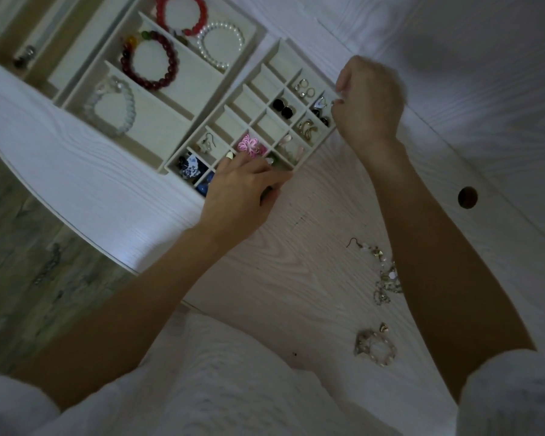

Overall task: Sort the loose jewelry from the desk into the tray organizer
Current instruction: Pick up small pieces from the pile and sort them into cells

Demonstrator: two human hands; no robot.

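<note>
At the far edge of the compartment tray (299, 72), my right hand (370, 100) pinches a small earring (333, 102) that could slip into the wrong cell, while my left hand (243, 187), fingers loosely curled, rests on the tray's near corner, and the loose jewelry (386, 280) waits on the counter (296, 247) nearer me than the tray.

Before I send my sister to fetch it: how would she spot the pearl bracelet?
Find the larger tray with long slots, beyond the small-grid organizer. In its far slot, the pearl bracelet lies beside a bright red bead bracelet; it alone is opaque white.
</note>
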